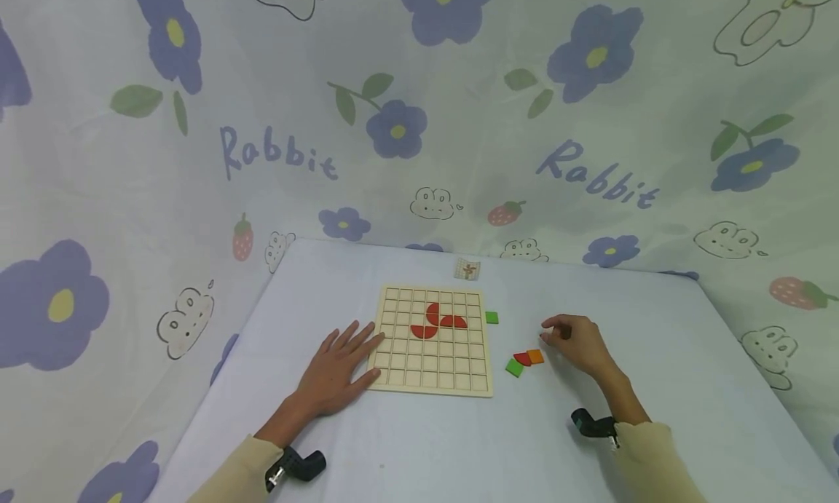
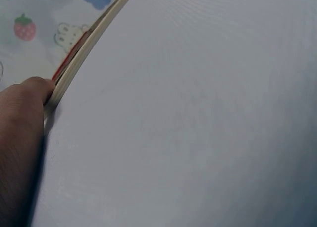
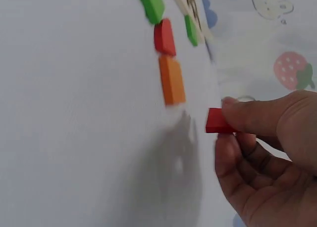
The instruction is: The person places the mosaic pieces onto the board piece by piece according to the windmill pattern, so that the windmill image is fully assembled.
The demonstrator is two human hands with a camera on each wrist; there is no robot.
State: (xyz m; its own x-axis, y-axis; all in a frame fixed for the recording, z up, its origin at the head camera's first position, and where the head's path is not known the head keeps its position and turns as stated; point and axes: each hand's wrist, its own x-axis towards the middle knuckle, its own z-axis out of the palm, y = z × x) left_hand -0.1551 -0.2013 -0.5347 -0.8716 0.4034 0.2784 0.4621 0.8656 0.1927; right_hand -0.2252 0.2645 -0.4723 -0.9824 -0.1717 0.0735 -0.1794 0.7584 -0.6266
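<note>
A wooden grid board [image 1: 406,378] lies on the table with several red pieces [image 1: 424,332] in its upper middle cells. My left hand [image 1: 337,372] rests at the board's left edge, fingers straight and spread; in the left wrist view its thumb [image 2: 37,91] touches the board's side [image 2: 74,64]. Between thumb and fingertips my right hand [image 1: 580,343] pinches a red piece [image 3: 216,121], held right of the board. Beside that hand lie an orange square [image 1: 535,356], a red piece [image 1: 522,359] and a green square [image 1: 514,367], close together.
Another green square [image 1: 491,317] lies against the board's right side. Behind the board is a small picture card [image 1: 467,269]. White cloth [image 1: 393,445] covers the table, and a curtain [image 1: 459,153] with printed flowers hangs behind it.
</note>
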